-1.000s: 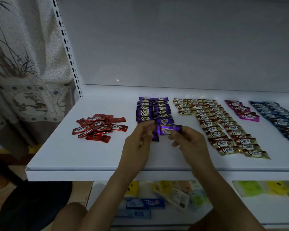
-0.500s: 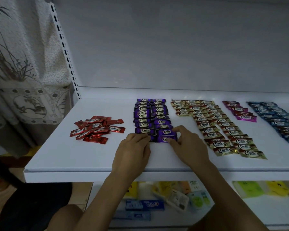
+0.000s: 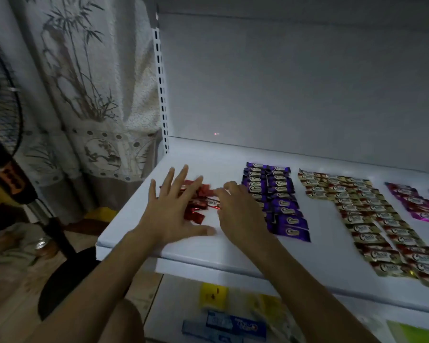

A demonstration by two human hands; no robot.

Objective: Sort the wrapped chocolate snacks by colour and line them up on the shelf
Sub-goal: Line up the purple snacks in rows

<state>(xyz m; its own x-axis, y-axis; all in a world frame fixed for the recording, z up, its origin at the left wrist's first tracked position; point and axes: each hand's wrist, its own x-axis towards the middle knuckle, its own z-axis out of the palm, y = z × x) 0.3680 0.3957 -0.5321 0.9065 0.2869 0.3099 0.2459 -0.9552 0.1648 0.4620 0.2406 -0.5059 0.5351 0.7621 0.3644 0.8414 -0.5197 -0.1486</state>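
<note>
Spreading straight fingers wide, the left hand point(image 3: 169, 214) covers one loose red snacks pile point(image 3: 196, 211) on the shelf point(image 3: 208, 253). The right hand point(image 3: 240, 214) curls at the pile's 3 o'clock edge; I cannot tell whether it holds anything. Two purple snacks columns point(image 3: 282, 206) lie at 3 o'clock of it.

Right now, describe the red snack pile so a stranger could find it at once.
Start at the white shelf, at its left end near the slotted upright. There, left of the purple rows and partly under the spread left hand, lies the red pile. It alone is a loose jumble; every other colour lies in neat rows.
</note>
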